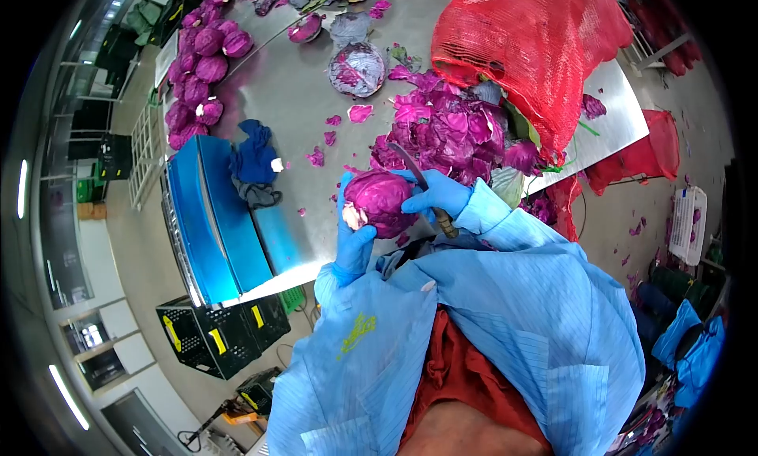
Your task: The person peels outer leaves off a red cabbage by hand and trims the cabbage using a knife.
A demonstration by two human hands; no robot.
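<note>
A purple cabbage (377, 202) is held over the front edge of the metal table (304, 108). My left hand (353, 239), in a blue glove, is wrapped round its left side, near the pale cut stem. My right hand (437, 195), gloved too, grips a curved knife (416, 172) by its handle, and its fingertips touch the right side of the cabbage. The blade points up and away from me. Just beyond my hands lies a heap of loose purple leaves (450, 132).
Red mesh sacks (521, 45) stand at the back right. Peeled cabbages (209, 41) are piled at the back left; another cabbage (357, 69) sits mid-table. A blue box (213, 219) and blue cloth (254, 154) are at left. Black crates (217, 337) stand below the left edge.
</note>
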